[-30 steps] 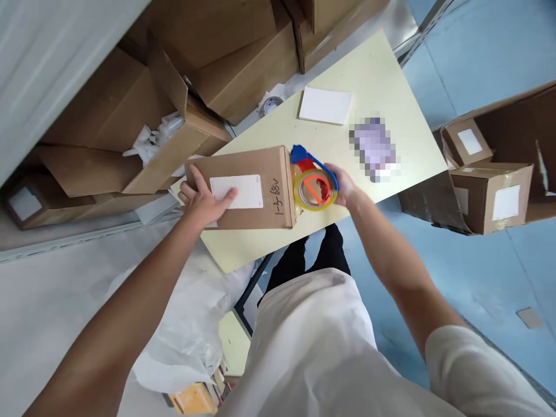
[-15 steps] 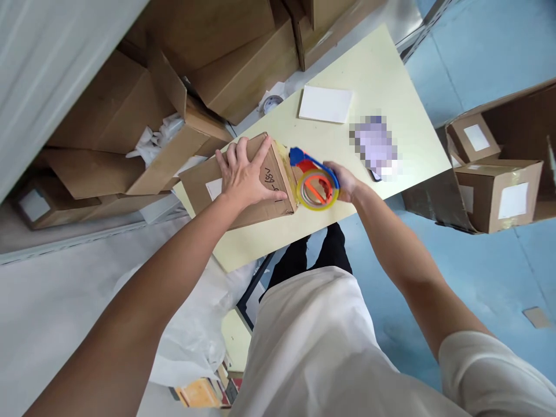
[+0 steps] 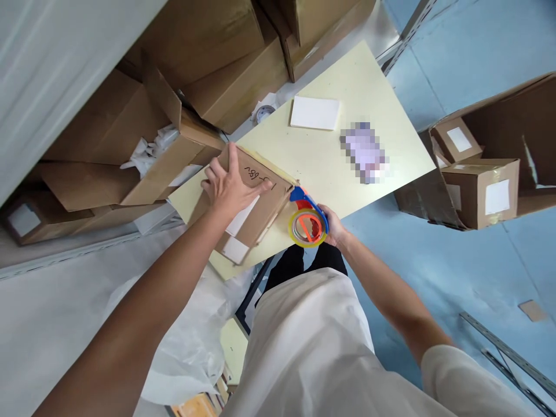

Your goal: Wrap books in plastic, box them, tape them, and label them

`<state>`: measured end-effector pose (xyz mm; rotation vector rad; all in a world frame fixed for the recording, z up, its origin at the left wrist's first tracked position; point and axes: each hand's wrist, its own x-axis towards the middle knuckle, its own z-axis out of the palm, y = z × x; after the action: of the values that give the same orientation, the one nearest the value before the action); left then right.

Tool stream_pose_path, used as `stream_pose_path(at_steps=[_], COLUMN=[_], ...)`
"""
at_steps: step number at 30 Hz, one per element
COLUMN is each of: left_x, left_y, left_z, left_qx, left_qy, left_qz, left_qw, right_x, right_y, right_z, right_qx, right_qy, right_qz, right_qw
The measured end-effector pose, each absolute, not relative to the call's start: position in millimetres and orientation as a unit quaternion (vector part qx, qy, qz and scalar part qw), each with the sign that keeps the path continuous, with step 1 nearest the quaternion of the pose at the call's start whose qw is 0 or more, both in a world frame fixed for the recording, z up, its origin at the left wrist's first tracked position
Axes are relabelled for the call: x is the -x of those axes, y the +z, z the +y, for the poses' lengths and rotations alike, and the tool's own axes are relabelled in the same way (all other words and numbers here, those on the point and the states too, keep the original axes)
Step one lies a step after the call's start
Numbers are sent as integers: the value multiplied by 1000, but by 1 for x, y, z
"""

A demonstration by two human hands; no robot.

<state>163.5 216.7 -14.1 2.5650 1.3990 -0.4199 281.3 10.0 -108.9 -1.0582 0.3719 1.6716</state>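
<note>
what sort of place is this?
Probably a packing area or small stockroom. A tape dispenser is in the right hand at a carton's corner, an open carton of white packing-like material stands beyond, and a large open carton holds labelled boxes.

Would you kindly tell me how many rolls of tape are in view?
2: a yellow-rimmed roll in the blue-and-red dispenser held by the right hand, and another roll just past the table's far edge, beside large cartons. More may be hidden inside the cartons.
</note>
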Motion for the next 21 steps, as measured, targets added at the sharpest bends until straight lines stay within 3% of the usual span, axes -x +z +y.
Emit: stream_pose_path(at_steps=[7,13,17,21], left_x=[-176,-187,-180,-167], left_y=[-16,-18,-16,-19], left_z=[209,211,210,207], left_qx=[-914,-907,-904,-913], left_qy=[-165,-180,-190,-188], left_qz=[358,368,360,325], left_qw=[98,102,132,159], right_x=[-332,-346,-363,-408], right_y=[-121,-122,-119,-119], right_z=[71,43,17,54], right_qx=[421,469,461,520], right_qy=[726,742,798,831], right_qz=[134,120,127,54], right_qw=[527,463,366,190])
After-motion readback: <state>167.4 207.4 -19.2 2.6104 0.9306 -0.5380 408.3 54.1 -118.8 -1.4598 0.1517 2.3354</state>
